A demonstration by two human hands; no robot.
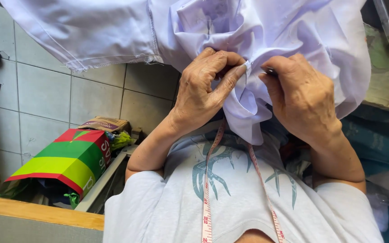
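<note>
Lilac cloth pinched at a seam — left hand and right hand both closed tight on it.

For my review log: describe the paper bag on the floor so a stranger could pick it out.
Start at the grey tiled floor left of the person's left hand. Beside a wooden ledge lies a glossy paper bag on its side. Its red, green and yellow bands set it apart from the plain brown cardboard box behind it.

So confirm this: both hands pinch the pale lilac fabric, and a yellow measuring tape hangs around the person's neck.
Not quite. The head view shows the left hand and right hand pinching the pale lilac fabric, but the measuring tape around the neck is pink, not yellow.
</note>
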